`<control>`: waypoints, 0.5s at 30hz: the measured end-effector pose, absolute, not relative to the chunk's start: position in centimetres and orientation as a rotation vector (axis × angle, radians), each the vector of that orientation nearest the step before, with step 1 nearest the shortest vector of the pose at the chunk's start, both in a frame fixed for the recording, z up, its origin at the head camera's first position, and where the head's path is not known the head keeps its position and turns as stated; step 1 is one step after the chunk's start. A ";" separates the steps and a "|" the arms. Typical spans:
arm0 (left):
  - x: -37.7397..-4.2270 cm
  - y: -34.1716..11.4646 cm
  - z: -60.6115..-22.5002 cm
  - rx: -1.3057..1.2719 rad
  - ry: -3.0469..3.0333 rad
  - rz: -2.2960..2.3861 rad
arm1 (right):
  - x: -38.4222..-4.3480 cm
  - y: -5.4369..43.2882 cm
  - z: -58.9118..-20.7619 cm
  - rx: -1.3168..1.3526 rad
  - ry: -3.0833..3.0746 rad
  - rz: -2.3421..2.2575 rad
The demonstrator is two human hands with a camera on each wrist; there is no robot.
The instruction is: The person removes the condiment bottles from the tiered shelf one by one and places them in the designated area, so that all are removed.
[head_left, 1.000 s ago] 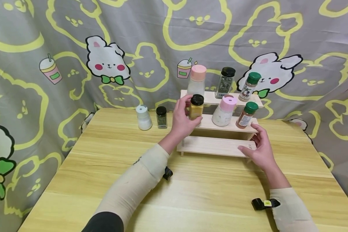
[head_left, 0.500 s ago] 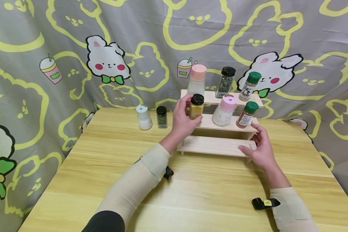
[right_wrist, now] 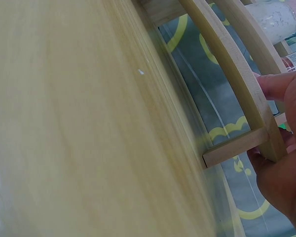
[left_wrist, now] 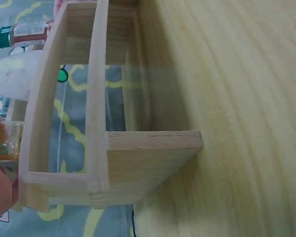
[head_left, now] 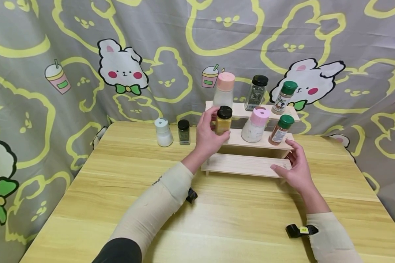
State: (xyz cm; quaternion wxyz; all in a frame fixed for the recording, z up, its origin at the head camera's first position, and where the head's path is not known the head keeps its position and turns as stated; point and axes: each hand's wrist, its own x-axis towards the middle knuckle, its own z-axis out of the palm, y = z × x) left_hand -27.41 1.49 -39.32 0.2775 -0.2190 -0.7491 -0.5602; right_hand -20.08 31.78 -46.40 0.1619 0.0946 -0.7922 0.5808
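My left hand [head_left: 210, 132] grips a small spice jar [head_left: 223, 122] with a black lid and yellow contents, upright at the left end of the middle shelf. In the left wrist view, that jar [left_wrist: 6, 140] sits against the shelf edge, partly covered by fingers. My right hand [head_left: 297, 168] holds the right end of the wooden tiered rack [head_left: 243, 165], thumb on the lowest board. Right of the yellow jar stand a pink-lidded shaker [head_left: 254, 128] and a green-lidded bottle [head_left: 281, 130]. The top shelf bears a pink-lidded shaker [head_left: 224, 89], a black-lidded jar [head_left: 256, 93] and a green-lidded bottle [head_left: 284, 98].
On the wooden table [head_left: 237, 215], left of the rack, stand a white-lidded shaker [head_left: 163, 133] and a black-lidded jar [head_left: 184, 133]. A patterned grey curtain [head_left: 171, 33] hangs behind the table.
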 end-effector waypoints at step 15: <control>-26.2 0.7 -38.0 -0.608 -1.955 -1.561 | -20.2 31.8 -46.5 0.278 -2.241 1.683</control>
